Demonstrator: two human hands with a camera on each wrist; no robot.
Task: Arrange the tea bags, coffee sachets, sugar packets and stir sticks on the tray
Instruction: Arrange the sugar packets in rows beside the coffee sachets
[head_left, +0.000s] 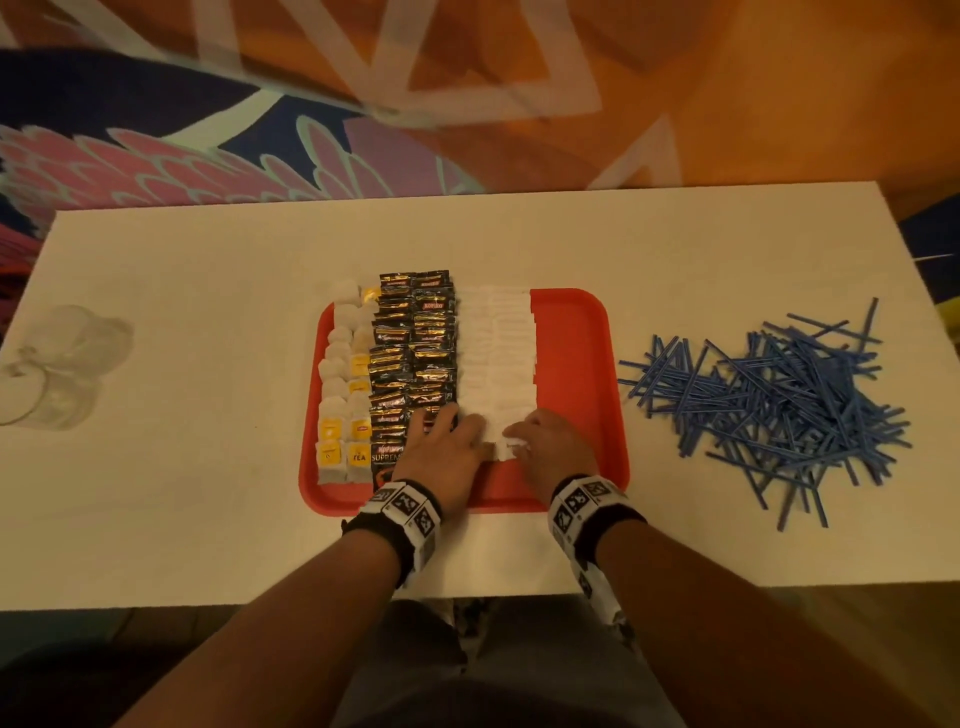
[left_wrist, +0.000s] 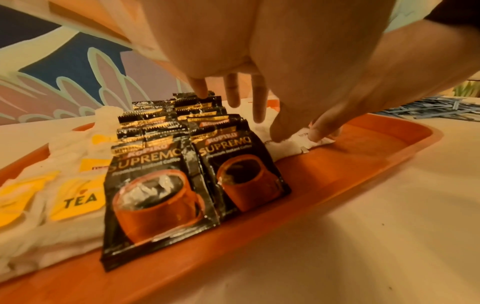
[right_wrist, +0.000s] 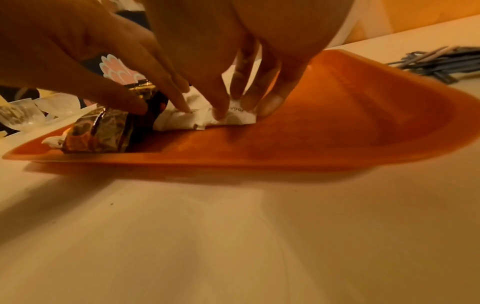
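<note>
A red tray (head_left: 582, 364) holds rows of tea bags (head_left: 343, 415) at its left, black coffee sachets (head_left: 415, 353) in the middle and white sugar packets (head_left: 498, 353) to their right. My left hand (head_left: 457, 421) lies with straight, spread fingers on the near ends of the coffee and sugar rows. My right hand (head_left: 519, 436) pinches the nearest sugar packet (right_wrist: 233, 118) between thumb and fingers at the near end of the sugar row. A loose pile of blue stir sticks (head_left: 769, 405) lies on the table to the right of the tray.
Clear plastic cups (head_left: 62, 364) lie at the table's left edge. The tray's right strip (head_left: 576, 415) is bare red plastic. The white table (head_left: 208, 493) ends close in front of me, with a patterned wall behind.
</note>
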